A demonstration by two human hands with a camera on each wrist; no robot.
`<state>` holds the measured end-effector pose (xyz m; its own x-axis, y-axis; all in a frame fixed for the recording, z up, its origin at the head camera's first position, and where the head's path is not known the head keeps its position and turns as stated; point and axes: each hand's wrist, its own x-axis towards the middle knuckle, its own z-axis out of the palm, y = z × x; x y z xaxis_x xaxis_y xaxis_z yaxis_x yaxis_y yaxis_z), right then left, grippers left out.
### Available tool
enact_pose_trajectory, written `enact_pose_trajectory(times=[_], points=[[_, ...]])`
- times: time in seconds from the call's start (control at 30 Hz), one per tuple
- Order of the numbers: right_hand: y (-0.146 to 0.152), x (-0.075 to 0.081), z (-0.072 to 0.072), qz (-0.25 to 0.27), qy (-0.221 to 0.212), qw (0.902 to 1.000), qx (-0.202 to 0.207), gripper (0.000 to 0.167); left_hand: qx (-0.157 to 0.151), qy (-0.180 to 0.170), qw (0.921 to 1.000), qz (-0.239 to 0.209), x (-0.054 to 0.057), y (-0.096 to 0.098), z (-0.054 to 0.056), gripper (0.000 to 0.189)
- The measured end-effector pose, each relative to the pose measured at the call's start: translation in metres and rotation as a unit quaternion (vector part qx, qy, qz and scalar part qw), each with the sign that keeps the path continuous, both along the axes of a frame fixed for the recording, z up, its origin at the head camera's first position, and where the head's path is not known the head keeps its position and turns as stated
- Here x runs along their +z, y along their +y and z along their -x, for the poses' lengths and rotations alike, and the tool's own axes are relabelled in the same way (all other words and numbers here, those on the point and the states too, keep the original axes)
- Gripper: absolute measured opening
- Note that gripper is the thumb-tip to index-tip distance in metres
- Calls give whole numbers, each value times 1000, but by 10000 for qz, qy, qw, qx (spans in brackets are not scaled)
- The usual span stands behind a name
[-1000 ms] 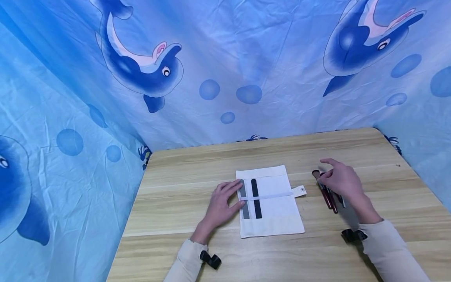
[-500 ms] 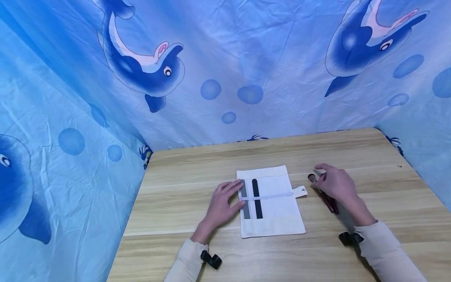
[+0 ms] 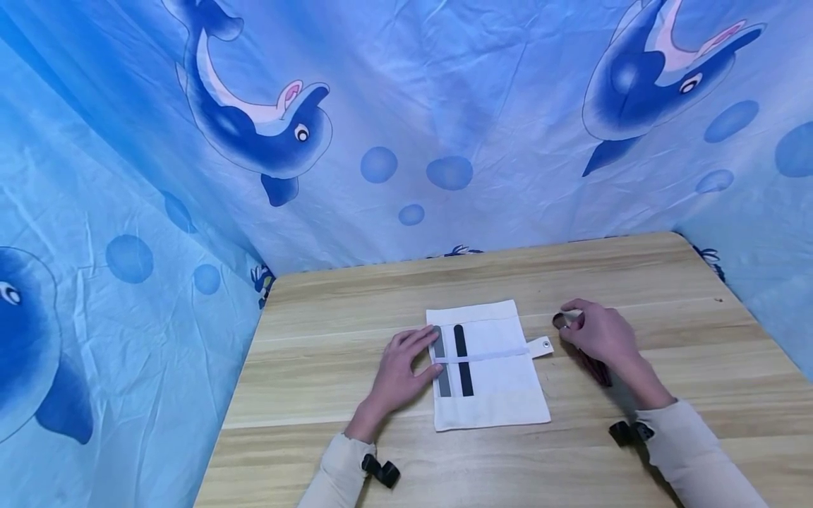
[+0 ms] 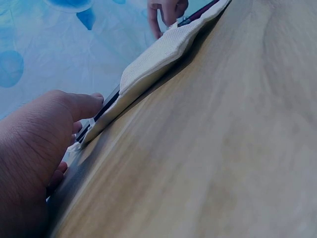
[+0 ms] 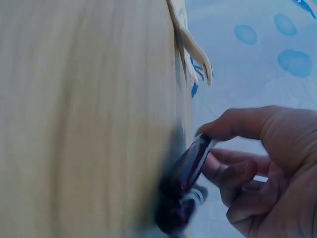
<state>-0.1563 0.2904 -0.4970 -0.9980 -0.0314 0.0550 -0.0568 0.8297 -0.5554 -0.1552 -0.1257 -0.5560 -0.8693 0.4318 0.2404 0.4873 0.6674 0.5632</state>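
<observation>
My left hand (image 3: 403, 370) rests on the left edge of a white fabric case (image 3: 502, 395), fingers and thumb spread over a flat grey nail file (image 3: 442, 381). To its right a black nail file (image 3: 466, 374) lies under the case's thin elastic band (image 3: 498, 354). Right of the case, my right hand (image 3: 603, 335) pinches a makeup brush (image 3: 559, 320) between thumb and forefinger. Its dark red handle (image 5: 185, 168) shows in the right wrist view, with another handle (image 5: 174, 214) close beside it. My palm hides part of the brushes.
A snap tab (image 3: 541, 346) sticks out from the case's right side towards the brushes. The wooden table (image 3: 330, 310) reaches back to a blue dolphin-print curtain (image 3: 444, 106), which also hangs at both sides.
My right hand has come down and a little to the left, closing on the brushes. The brush head has shifted slightly left with it. My left hand keeps its place on the case.
</observation>
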Motion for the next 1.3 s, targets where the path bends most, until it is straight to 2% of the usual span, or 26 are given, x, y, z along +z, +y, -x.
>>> enact_pose_trajectory(times=[0.13, 0.33, 0.57, 0.73, 1.03, 1.3], points=[[4, 7, 0, 308, 138, 9994, 18, 45, 7, 4, 10000, 0, -1, 1, 0, 67], [7, 17, 0, 778, 612, 9951, 69, 39, 11, -12, 10000, 4, 0, 1, 0, 68], [4, 18, 0, 1536, 875, 9841, 144, 44, 0, 22, 9999, -99, 0, 1, -1, 67], [-1, 17, 0, 1956, 1048, 9750, 134, 41, 4, 57, 9999, -88, 0, 1, -1, 66], [-14, 15, 2, 2540, 955, 9624, 141, 42, 21, -65, 10000, -32, 4, 1, -2, 67], [-28, 23, 5, 3213, 795, 9436, 38, 43, 15, -73, 10000, -14, 5, 1, -1, 67]])
